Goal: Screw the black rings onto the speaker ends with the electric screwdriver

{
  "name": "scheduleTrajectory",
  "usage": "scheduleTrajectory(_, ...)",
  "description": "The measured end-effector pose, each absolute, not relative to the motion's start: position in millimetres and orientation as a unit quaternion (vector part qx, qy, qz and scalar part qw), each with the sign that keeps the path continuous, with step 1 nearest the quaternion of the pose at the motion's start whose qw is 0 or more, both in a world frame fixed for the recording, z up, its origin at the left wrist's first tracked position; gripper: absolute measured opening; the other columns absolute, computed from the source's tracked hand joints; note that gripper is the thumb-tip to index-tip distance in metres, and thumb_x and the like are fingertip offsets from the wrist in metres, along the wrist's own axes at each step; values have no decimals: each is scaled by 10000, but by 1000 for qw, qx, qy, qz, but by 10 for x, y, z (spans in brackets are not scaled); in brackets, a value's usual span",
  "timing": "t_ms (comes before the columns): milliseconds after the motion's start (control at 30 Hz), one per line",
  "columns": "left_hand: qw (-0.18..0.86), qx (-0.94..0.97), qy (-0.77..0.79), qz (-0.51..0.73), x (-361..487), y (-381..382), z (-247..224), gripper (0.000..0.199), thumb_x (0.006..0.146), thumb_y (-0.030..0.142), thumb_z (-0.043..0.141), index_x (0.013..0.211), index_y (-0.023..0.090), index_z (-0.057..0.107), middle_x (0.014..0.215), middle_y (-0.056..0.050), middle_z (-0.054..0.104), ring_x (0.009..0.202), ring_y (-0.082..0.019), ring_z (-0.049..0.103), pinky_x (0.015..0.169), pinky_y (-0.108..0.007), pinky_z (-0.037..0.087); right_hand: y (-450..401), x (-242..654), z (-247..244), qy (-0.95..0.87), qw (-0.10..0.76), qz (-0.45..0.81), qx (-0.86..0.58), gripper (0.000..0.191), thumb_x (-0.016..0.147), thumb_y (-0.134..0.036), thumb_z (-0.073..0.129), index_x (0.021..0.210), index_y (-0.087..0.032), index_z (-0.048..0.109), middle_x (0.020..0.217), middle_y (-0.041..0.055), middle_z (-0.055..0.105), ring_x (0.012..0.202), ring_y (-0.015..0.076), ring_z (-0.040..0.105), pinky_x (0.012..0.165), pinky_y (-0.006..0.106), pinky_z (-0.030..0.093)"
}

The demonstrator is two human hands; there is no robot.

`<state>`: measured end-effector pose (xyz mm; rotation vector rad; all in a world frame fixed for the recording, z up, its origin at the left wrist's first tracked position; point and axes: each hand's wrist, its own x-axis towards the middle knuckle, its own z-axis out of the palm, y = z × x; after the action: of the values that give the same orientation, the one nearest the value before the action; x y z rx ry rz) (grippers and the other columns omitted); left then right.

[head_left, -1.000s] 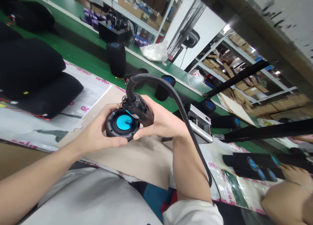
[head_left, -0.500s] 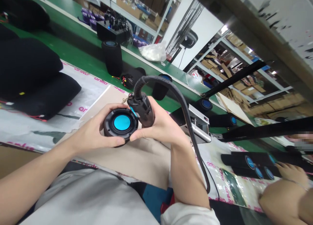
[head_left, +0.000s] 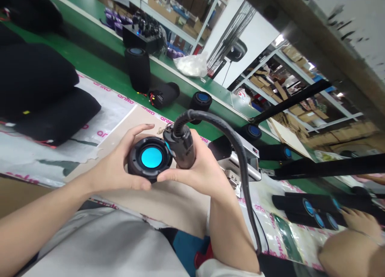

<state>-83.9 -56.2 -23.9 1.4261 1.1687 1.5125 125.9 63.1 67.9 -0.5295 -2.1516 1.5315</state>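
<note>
Far shelves (head_left: pixel 164 10) stand behind a green table (head_left: pixel 99 54). The round speaker (head_left: pixel 151 158) is black (blue middle). Left hand (head_left: pixel 114 166) spreads loosely around it; right hand (head_left: pixel 204 170) grips a black tool (head_left: pixel 183 148).

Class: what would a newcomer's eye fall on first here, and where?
Probably first, the bright blue disc in the round black plastic speaker, left of centre, beside the left hand. Next, the thick black cable arching right from the dark cylindrical tool in the right hand. Then, the bulky black shapes along the left edge.
</note>
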Motion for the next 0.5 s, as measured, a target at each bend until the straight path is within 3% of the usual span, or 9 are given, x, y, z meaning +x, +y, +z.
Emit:
scheduleTrajectory(267,379,540,466,590,-847,-576,-254,1329,486,497,1125,1615,451,425,1505,-108,677,1360,-470,685,1160,-597,588,563,1306,574,-765,205,556,-251,958,635,-458,1096,1411,-276,566,1420,97,671,1337,333,663,1170,479,593)
scheduleTrajectory(400,383,527,479,588,-848,-593,-264,1303,486,562,1109,1600,447,442,1545,-73,655,1438,-475,620,1250,-634,496,543,1303,619,-766,205,549,-264,865,637,-423,1093,1338,-291,604,1352,53,698,1304,321,674,1054,426,633)
scheduleTrajectory(500,370,540,465,596,-856,-579,-258,1236,489,615,1092,1561,395,516,1599,-65,614,1491,-486,564,1290,-642,445,526,1315,666,-785,185,527,-268,852,678,-420,1072,1384,-309,608,1419,42,672,1321,317,661,977,382,639)
